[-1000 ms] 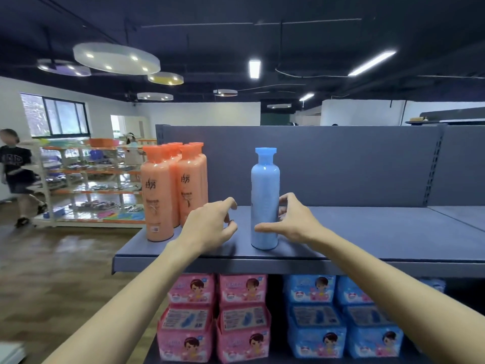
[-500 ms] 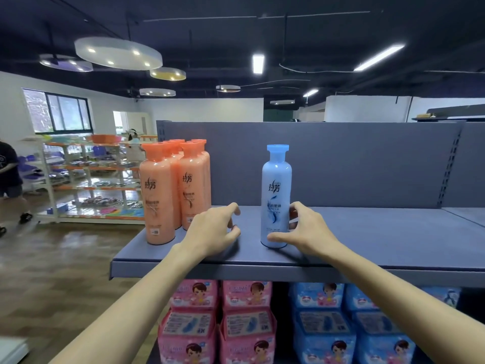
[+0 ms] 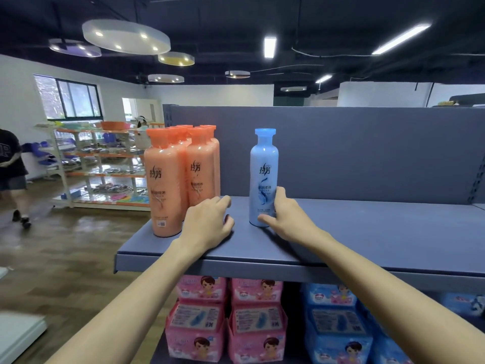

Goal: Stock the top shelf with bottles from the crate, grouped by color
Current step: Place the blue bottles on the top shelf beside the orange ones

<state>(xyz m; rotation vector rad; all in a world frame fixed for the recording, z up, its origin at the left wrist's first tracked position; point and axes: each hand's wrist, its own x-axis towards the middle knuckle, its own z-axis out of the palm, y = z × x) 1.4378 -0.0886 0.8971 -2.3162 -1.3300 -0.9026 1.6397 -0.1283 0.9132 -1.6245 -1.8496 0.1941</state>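
I am steadying the blue shampoo bottle (image 3: 263, 177), which is standing upright on the top shelf (image 3: 380, 232), apart from the orange bottles (image 3: 181, 177) near the shelf's left edge. My right hand (image 3: 287, 219) is touching its lower body, the grip half closed around it. My left hand (image 3: 207, 223) is resting loosely curled on the shelf, holding nothing. The bottle is looking like stiff, smooth plastic, tall and easy to tip, so I am judging that low on the body is the best hold.

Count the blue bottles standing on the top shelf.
1. The blue bottle stands upright mid-shelf, right of the orange bottles, with the right hand touching its base. None seems hidden.
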